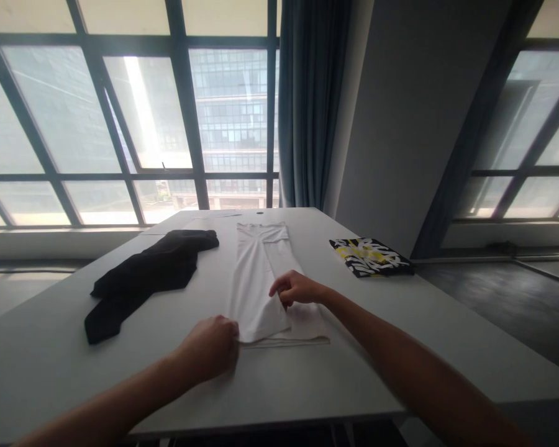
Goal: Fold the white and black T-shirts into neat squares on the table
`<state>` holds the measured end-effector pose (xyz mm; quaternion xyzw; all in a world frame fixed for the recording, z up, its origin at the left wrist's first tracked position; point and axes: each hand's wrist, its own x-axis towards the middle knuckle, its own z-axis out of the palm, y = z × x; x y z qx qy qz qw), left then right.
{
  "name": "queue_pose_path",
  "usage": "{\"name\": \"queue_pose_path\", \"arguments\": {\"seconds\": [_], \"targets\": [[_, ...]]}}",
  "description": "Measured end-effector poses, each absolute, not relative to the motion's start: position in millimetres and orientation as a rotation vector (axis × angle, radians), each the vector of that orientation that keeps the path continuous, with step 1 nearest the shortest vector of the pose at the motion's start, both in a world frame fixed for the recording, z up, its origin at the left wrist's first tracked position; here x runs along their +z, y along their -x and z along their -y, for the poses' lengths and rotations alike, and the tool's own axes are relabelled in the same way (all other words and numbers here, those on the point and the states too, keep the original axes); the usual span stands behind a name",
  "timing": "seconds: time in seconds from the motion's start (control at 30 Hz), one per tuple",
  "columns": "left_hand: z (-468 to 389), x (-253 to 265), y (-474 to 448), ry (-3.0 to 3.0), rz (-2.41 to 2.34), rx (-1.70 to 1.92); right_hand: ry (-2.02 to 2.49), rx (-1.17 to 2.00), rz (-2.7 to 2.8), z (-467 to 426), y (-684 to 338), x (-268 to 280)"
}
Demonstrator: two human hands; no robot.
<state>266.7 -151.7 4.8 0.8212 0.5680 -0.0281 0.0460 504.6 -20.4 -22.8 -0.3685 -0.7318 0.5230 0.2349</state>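
Note:
A white shirt [256, 279], folded into a long strip, lies flat on the white table [177, 366] in front of me. Its collar end points toward the window and its hem lies nearest me. My left hand [217, 344] is closed on the shirt's near left corner, at the hem. Over the folded layer, my right hand [294, 289] is bent with its fingers closed on the fabric near the right edge. Several hem layers show below, slightly out of line with each other.
To the left lies a black garment [153, 267], loosely spread. A black, white and yellow patterned folded garment [370, 256] rests near the table's right edge. Beyond the table stand windows [228, 112], a blue curtain [310, 105] and a grey pillar [414, 112].

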Motion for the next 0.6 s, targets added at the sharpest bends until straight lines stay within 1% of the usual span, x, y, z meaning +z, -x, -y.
{"name": "queue_pose_path", "arguments": {"seconds": [0.13, 0.17, 0.27, 0.33, 0.47, 0.6], "targets": [[118, 17, -264, -2.53, -1.552, -0.028, 1.004, 1.591, 2.026, 19, -514, -19], [100, 18, -264, -2.532, -1.59, 0.017, 1.021, 1.608, 2.038, 19, -515, -18], [30, 15, -262, -2.374, -1.953, 0.232, 1.062, 1.635, 2.065, 21, -513, -19], [-17, 10, -259, -2.265, -2.065, 0.259, 1.062, 1.653, 2.073, 23, -511, -21], [-86, 1, -254, -2.04, -2.177, 0.285, 1.072, 1.7, 2.035, 24, -510, -23], [-125, -11, -261, -1.933, -2.146, 0.331, 1.068, 1.734, 1.996, 22, -511, -25]]}}
